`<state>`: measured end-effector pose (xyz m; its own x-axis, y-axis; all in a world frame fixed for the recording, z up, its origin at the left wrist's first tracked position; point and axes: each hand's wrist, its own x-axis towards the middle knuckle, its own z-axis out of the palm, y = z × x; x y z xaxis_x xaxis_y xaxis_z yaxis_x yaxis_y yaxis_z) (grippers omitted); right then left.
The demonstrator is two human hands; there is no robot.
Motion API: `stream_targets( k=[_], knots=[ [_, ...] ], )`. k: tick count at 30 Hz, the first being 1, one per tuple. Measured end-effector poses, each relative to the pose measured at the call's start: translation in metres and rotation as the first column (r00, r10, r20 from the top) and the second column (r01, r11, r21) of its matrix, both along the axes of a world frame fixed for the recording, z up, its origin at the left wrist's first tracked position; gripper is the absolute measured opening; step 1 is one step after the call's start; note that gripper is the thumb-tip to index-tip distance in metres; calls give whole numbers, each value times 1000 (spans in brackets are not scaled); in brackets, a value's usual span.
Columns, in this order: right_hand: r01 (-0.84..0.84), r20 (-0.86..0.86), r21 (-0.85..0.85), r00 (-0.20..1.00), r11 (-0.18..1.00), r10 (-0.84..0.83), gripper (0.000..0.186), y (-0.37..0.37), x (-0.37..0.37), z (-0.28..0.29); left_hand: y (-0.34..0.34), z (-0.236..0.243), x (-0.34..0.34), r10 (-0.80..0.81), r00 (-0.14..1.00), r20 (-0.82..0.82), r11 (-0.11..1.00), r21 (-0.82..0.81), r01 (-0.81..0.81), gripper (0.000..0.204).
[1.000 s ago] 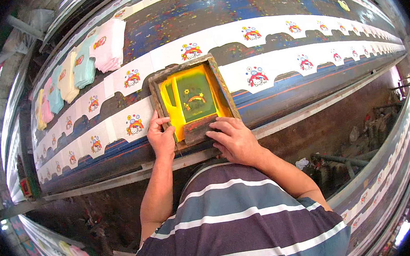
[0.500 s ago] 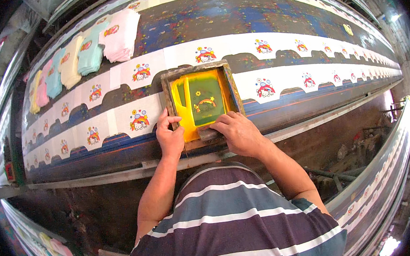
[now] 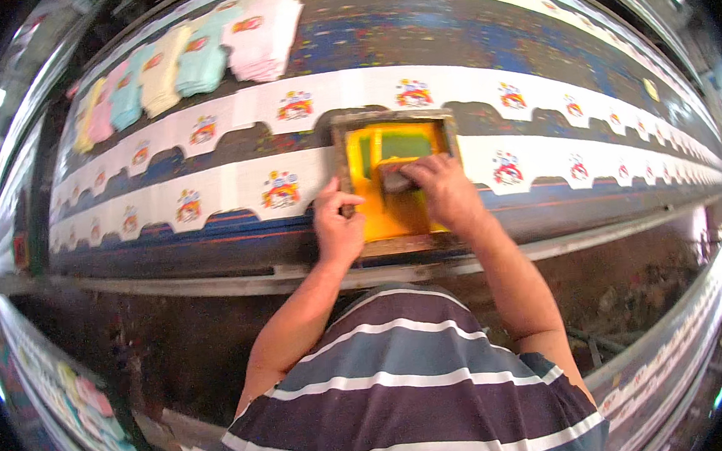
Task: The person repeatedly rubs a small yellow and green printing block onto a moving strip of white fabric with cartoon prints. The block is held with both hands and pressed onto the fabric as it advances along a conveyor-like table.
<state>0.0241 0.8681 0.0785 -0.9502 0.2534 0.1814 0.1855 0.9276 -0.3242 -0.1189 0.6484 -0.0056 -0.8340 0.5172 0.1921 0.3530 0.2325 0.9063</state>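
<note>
A wooden screen printing frame [image 3: 391,118] lies on the white printed strip near the table's front edge. Yellow ink [image 3: 379,224] covers much of its mesh, with a green patch showing at the far end. My left hand [image 3: 340,231] is closed at the frame's left side, fingers curled around the edge and a small dark piece between them. Inside the frame, my right hand [image 3: 450,191] grips a squeegee [image 3: 395,179], which rests across the middle of the mesh. The hand covers the squeegee's right part and is slightly blurred.
White strips [image 3: 231,185] with colourful cartoon prints run along the dark table [image 3: 413,30] on both sides. Stacks of pastel printed cloth [image 3: 262,42] sit at the far left. A rail [image 3: 213,281] edges the table's front. Another table with prints [image 3: 661,371] stands behind at right.
My right hand has pushed the squeegee from the frame's near end to its middle. More yellow now covers the near mesh. The whole view has shifted, moving the scene rightward.
</note>
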Motion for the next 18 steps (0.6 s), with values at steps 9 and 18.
stream_targets(
  k=[9,18],
  knots=[
    [41,-22,-62,999,997,-43,62,38,-54,14,4,-1,5,-10,1000,17,998,65,9,26],
    [-74,-9,-62,997,995,73,55,-20,7,21,3,3,7,-30,1000,-3,999,15,30,27]
  ],
)
